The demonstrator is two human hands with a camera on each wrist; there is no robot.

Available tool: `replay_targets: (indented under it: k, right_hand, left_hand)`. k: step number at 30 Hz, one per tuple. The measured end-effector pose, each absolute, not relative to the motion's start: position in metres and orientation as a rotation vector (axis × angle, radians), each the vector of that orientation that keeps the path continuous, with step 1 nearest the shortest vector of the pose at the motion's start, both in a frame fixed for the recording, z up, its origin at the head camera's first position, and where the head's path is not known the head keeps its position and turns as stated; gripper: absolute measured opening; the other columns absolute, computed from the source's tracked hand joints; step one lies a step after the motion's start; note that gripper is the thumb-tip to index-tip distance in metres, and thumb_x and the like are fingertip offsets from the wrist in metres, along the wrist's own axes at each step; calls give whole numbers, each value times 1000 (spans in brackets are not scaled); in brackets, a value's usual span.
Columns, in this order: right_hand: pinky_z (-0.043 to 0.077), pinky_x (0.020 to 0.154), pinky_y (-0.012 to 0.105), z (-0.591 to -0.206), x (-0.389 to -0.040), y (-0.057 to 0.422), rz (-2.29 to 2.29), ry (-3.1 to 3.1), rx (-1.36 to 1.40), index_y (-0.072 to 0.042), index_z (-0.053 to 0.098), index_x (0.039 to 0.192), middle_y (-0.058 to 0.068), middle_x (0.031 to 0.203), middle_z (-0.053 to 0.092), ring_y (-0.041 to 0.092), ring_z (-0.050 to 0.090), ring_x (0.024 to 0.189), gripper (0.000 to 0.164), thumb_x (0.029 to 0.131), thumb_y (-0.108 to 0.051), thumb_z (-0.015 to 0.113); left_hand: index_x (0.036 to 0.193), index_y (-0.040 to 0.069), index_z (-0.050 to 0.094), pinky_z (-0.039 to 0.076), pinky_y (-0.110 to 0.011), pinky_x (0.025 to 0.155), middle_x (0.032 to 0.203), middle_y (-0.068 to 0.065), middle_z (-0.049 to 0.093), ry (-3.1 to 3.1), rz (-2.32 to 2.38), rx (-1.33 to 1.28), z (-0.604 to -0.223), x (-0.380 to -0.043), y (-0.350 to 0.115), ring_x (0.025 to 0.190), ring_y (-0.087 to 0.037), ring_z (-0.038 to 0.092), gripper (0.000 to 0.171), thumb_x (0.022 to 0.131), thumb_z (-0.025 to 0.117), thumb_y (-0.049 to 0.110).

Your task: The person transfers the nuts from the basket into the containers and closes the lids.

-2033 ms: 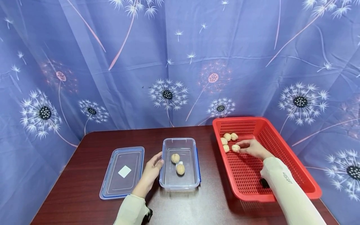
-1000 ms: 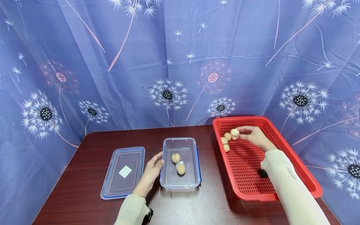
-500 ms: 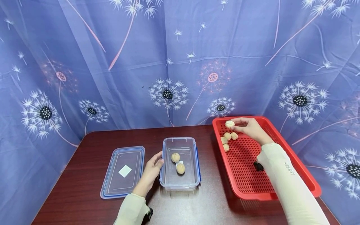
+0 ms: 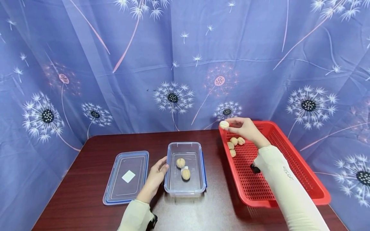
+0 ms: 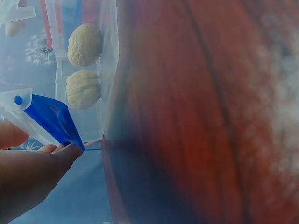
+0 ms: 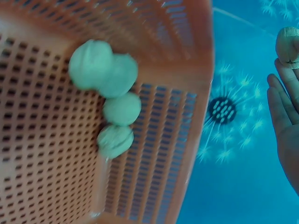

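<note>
Two walnuts (image 5: 84, 45), seen close together, are contained in a clear plastic box (image 5: 111, 60). The blue latch (image 5: 51, 116), swung outward, is touched at its lower end by the left hand (image 5: 32, 175). The right portion is occupied by a reddish-brown wood-grained tabletop (image 5: 177, 116), blurred by pale haze at its edge.

A pale, seamed walnut (image 4: 224, 124) is pinched aloft near the far-left corner of the red basket (image 4: 255, 202); the clear, lidless box (image 4: 192, 187) stands upright on the bench (image 4: 86, 192), two walnuts (image 4: 186, 174) inside.
</note>
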State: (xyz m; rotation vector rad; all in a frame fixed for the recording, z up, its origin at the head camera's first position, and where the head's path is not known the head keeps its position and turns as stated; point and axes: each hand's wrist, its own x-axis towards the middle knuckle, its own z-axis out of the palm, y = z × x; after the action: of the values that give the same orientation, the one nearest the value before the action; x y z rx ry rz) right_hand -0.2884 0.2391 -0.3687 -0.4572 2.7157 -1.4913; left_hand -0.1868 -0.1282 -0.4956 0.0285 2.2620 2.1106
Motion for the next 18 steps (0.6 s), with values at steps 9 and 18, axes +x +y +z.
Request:
replay_targets:
  k: [9,18]
  right_hand:
    - [52,87,28,-366,-294,206,-1540,2674,-495,-10,66,123,11,124,63,27,60,112,41,85,-21,74]
    - [47,99,43,-367,-298,169,-1586,2614,-594,-7,68,118,12,117,66,26,60,113,37,83,-17,76]
  left_hand:
    - [142,-10,35,28,-52,112,144,-32,37,2243,2117,39,-495,-186,-128,135,-41,34,45,100,44,2]
    - [142,-11,35,29,-52,111,142,-34,38,2256,2100,22,-497,-188,-128,134,-42,36,45,100,44,1]
